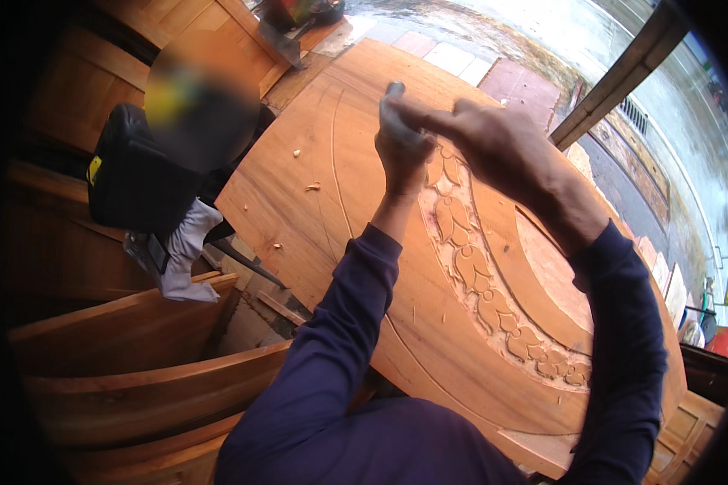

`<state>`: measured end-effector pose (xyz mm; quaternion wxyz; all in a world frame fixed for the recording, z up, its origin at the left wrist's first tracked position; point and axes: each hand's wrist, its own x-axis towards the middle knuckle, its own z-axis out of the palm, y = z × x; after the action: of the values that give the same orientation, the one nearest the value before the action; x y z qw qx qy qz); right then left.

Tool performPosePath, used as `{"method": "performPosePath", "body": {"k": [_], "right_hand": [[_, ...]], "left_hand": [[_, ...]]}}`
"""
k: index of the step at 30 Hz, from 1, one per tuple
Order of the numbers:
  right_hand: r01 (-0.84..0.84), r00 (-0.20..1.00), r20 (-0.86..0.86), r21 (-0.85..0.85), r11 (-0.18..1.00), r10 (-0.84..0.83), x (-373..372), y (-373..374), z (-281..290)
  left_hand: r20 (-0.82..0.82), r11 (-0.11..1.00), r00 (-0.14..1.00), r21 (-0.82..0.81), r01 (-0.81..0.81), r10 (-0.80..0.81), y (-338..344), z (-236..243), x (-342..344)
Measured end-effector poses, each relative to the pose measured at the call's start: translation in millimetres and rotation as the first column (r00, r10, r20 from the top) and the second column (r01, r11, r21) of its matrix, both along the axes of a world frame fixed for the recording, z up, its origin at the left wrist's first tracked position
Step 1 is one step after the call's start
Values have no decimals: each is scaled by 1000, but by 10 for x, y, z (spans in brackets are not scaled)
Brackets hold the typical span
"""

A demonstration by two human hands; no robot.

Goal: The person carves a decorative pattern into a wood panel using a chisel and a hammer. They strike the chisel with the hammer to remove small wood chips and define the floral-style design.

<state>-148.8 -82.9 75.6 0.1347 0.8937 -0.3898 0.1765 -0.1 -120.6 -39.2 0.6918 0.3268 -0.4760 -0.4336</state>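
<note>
A broad brown wooden panel (299,194) lies in front of me, with a curved band of carved leaves (469,259) running down it. Over the upper end of that band, my left hand (403,144) is closed, thumb side up. My right hand (497,145) comes in from the right with its index finger reaching across to the left hand. Its other fingers curl out of sight underneath. Whatever the two hands grip, if anything, is hidden between them. Small wood chips (312,187) lie on the smooth left part, beside thin curved lines.
A black padded object (133,174) with grey cloth (188,255) hanging from it stands left, below a blurred patch. More wooden boards (154,396) lean at lower left. A wooden post (623,69) slants past the panel's far right, before wet ground (598,36).
</note>
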Motion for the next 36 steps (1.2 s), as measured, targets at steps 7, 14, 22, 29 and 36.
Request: {"method": "performPosePath", "body": {"k": [7,14,22,29,36], "right_hand": [[51,996,80,-12,999,-50,32,89,43],[100,876,479,-68,993,-55,-189,103,-22],[366,844,445,-73,928,-298,-627,378,235],[480,748,587,-154,864,-311,-439,263,1071],[449,805,529,-247,859,-269,-542,280,1095]], "left_hand": [[80,995,994,-55,85,-80,-77,-163,155],[-192,971,958,65,228,-212,-228,51,18],[-177,986,974,62,154,-141,-76,59,-12],[-208,985,964,24,172,-163,-49,41,9],[-167,965,962,108,238,-218,-82,23,56]]}}
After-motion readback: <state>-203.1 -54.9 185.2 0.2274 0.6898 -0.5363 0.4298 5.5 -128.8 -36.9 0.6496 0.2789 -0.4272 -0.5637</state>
